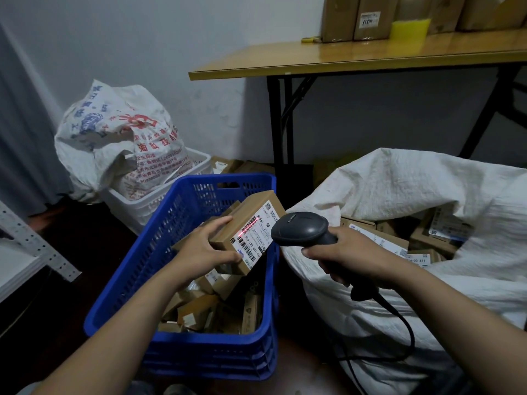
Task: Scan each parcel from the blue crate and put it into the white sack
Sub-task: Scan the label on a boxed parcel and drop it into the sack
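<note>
Left hand (204, 248) covering the near end of the parcel (249, 220), its label text appearing too small to read | right hand (352, 252) wrapping over the scanner (299, 228) grip | white sack (399, 189) running off the right edge | boxes (368, 18) on the desk (313, 59) being cropped by the top edge | blue crate (171, 223) walls hiding its lower parcels

Bare: left hand (199, 249), right hand (348, 255). Both forearms bare up to the frame edge. Grey cloth (142, 389) at bottom edge, too dim to identify.
</note>
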